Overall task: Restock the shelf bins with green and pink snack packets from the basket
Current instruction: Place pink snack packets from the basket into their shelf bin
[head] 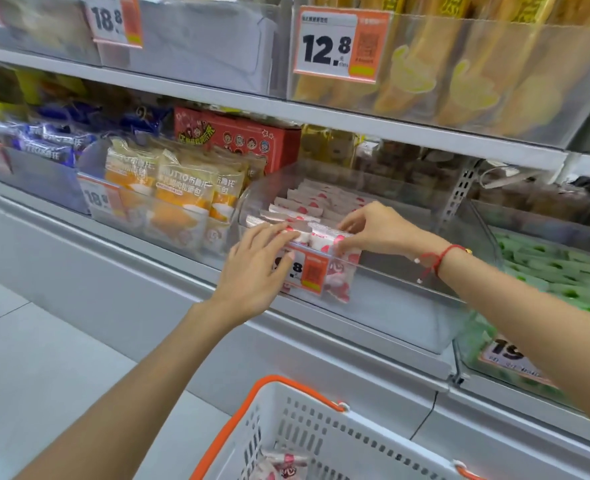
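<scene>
You're mid-placement on pink: both hands are at the front edge of the clear plastic shelf bin (407, 271), seating pink-and-white snack packets (324, 233) behind its orange price tag (307, 273).

Left hand (255, 268): fingers straight and close together, lying flat over the tops of the front packets, thumb down near the tag. It presses, doesn't grip.

Right hand (373, 228): fingers curled, thumb and fingertips pinching the top edge of the front packet, which stands upright against the bin's front wall.

The pink rows fill the bin's left side to the back; the right side looks mostly bare.

At least 1 more pink packet (283, 467) lies in the white plastic basket with orange handles (321, 434), at the bottom edge of view. I can't tell what else it holds.

Green packets (556, 268) sit in the neighbouring bin on the right.

Next, my read: let go with the right hand once the packet stands square, then reach down to the basket. Keep the left hand bracing the row so it doesn't tip.
</scene>
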`<state>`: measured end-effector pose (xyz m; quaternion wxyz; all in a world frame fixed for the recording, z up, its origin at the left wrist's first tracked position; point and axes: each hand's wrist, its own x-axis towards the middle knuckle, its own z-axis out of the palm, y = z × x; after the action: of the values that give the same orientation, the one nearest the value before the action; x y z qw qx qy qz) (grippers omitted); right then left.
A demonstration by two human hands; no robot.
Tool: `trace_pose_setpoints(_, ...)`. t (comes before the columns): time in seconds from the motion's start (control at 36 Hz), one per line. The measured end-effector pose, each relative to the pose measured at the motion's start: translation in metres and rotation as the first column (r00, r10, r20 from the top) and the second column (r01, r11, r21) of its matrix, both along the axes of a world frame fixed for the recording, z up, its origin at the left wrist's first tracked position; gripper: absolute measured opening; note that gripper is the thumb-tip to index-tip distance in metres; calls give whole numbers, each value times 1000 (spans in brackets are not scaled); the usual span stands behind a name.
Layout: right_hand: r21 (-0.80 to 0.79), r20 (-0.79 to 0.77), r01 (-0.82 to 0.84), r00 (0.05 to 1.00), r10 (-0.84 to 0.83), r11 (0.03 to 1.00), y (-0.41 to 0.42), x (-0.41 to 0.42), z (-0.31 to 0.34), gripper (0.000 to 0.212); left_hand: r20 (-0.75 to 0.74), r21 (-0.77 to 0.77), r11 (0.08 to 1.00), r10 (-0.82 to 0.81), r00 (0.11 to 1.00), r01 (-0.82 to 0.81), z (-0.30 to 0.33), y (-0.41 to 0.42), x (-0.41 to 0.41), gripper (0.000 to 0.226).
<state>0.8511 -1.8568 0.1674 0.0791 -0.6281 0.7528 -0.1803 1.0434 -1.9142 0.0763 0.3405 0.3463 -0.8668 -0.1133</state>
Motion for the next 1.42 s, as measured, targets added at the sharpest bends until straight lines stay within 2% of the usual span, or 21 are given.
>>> trace_pose_setpoints(0.19,-20,-24,-8,1000,7,1000,-7,-7,-19,11,8,7,1000,-13,1000,13,-1,3,0,45)
trace_pose_setpoints(0.31,-43,33,4,999,-2,999,-5,-9,-17,20,-17,-18,999,-28,999,27,1,7,0,50)
trace_pose_setpoints(0.42,-114,185,17,983,5,993,8,-9,-13,25,-80,-80,997,10,997,-16,2,16,2,57)
trace_pose_setpoints(0.5,-269,199,87,979,-33,959,23,-7,-17,27,-159,-99,992,55,986,-72,4,27,2,56)
trace_pose_setpoints(0.58,-510,249,140,968,-10,849,46,3,-24,16,-248,-82,985,128,960,-152,2,47,4,42)
trace_pose_setpoints(0.64,-587,291,146,956,39,796,64,13,-36,10,-302,-41,980,175,937,-196,-6,62,7,30)
trace_pose_setpoints(0.72,-611,291,108,952,96,784,91,30,-68,7,-307,100,969,245,920,-225,-30,83,12,19)
trace_pose_setpoints(0.83,-640,164,36,982,91,767,126,54,-122,5,-118,257,943,248,962,-212,-77,100,20,16)
trace_pose_setpoints(0.89,-573,256,53,960,117,818,138,65,-148,8,28,340,920,195,980,-193,-97,100,20,17)
trace_pose_setpoints(0.94,-401,391,81,916,91,913,145,75,-179,13,202,407,898,90,975,-168,-118,101,21,20)
trace_pose_setpoints(1.0,-188,422,47,906,37,981,149,81,-214,17,366,460,876,-39,930,-144,-137,105,26,24)
trace_pose_setpoints(1.06,49,415,-25,910,2,999,157,85,-253,18,482,513,848,-154,862,-135,-160,113,32,27)
trace_pose_setpoints(1.14,320,398,-133,917,-6,938,175,87,-299,22,614,558,812,-266,743,-170,-189,123,41,31)
trace_pose_setpoints(1.22,555,393,-245,920,10,795,193,93,-328,44,730,569,794,-369,576,-213,-212,137,46,40)
trace_pose_setpoints(1.28,637,449,-304,893,-20,708,207,98,-345,59,775,567,780,-396,492,-265,-224,150,48,40)
trace_pose_setpoints(1.33,659,451,-334,893,2,674,219,103,-359,68,787,576,757,-411,459,-309,-237,163,51,35)
trace_pose_setpoints(1.42,659,423,-294,906,-18,692,222,109,-370,70,776,588,734,-393,494,-339,-249,175,51,32)
